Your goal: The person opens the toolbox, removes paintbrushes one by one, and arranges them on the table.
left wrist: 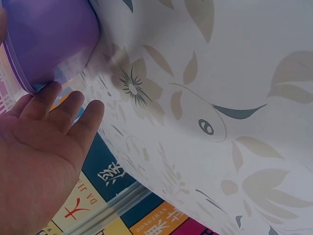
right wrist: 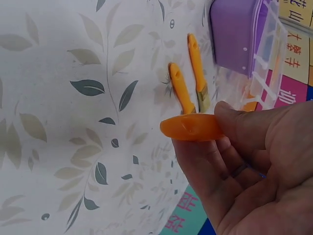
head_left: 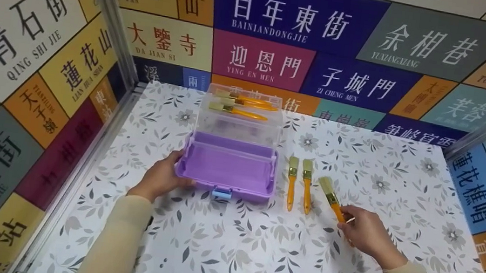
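A purple plastic box point(head_left: 227, 165) with a clear lid point(head_left: 239, 126) tipped up behind it stands on the table, its inside bare. At the box's left front corner my left hand point(head_left: 165, 177) holds it, thumb along the front and fingers at the side; its last fingers stand free of the box in the left wrist view. Right of the box, my right hand point(head_left: 367, 230) pinches a paintbrush point(head_left: 331, 196) by its orange handle, pale bristles pointing away and up. Beside it lie two similar paintbrushes, one nearer the box point(head_left: 291, 185) and another point(head_left: 306, 187), bristles toward the back.
More orange-handled paintbrushes point(head_left: 244, 112) show at the raised lid. A light blue latch point(head_left: 222, 192) sits on the box's front. The table point(head_left: 228, 252) has a leaf-and-flower print. Panels with printed signs point(head_left: 287, 13) stand behind and on both sides.
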Available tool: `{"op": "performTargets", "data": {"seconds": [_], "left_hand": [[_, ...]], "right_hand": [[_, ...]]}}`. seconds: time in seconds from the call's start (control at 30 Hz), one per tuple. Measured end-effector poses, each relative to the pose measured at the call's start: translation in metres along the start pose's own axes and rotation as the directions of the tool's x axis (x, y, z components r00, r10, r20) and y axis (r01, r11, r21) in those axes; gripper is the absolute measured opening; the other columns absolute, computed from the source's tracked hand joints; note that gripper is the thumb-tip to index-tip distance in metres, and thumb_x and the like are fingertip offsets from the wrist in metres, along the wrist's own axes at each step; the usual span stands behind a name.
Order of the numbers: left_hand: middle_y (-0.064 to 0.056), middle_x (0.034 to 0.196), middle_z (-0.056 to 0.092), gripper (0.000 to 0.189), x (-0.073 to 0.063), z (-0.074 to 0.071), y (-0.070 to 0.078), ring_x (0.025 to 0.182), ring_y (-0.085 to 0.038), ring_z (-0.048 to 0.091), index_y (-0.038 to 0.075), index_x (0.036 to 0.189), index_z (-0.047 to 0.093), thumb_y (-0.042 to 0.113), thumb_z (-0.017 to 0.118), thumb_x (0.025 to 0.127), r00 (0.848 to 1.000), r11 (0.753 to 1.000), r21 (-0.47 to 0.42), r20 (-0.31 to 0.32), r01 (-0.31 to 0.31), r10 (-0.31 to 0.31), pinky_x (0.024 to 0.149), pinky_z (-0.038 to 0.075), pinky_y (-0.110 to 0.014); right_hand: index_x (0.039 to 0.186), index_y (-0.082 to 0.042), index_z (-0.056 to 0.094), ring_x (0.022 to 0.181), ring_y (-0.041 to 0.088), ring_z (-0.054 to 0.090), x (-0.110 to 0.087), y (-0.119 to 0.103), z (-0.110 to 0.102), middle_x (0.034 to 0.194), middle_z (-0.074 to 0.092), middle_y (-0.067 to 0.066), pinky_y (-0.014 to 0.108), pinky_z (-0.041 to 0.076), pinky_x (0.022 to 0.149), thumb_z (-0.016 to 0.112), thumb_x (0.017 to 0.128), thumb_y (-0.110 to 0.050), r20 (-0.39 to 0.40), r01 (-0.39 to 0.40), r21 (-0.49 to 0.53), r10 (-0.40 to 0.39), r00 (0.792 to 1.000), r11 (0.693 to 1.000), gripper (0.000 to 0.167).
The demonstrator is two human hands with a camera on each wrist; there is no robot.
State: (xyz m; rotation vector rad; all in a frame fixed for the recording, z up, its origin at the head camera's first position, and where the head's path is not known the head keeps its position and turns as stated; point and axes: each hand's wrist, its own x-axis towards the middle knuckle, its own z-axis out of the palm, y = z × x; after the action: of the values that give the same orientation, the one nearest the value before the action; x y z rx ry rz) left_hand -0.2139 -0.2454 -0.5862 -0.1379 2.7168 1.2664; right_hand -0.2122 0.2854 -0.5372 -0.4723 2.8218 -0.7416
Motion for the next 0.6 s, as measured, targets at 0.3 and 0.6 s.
{"op": "performTargets", "data": {"seconds": [0.3, 0.6], "left_hand": [[-0.015, 0.145, 0.051, 0.1, 0.0, 0.0, 0.0, 0.131, -0.038, 0.047, 0.017, 0.154, 0.036, 0.042, 0.089, 0.072, 1.0, 1.0, -0.011, 0.005, 0.007, -0.007, 0.108, 0.036, -0.056], [-0.014, 0.144, 0.053, 0.101, 0.0, -0.001, -0.001, 0.13, -0.037, 0.049, 0.017, 0.153, 0.037, 0.043, 0.089, 0.071, 1.0, 1.0, -0.022, 0.0, 0.006, -0.006, 0.108, 0.037, -0.056]], "right_hand": [[0.121, 0.009, 0.063, 0.09, 0.031, 0.066, 0.029, 0.006, 0.006, 0.102, 0.069, 0.017, 0.043, 0.056, 0.074, 0.071, 0.089, -0.004, 0.02, -0.078, 0.035, 0.077, 0.997, 0.996, 0.035], [0.124, 0.01, 0.061, 0.094, 0.034, 0.063, 0.054, 0.008, 0.009, 0.107, 0.066, 0.022, 0.046, 0.056, 0.076, 0.068, 0.09, -0.005, 0.051, -0.145, 0.038, 0.143, 0.988, 0.989, 0.038]]}}
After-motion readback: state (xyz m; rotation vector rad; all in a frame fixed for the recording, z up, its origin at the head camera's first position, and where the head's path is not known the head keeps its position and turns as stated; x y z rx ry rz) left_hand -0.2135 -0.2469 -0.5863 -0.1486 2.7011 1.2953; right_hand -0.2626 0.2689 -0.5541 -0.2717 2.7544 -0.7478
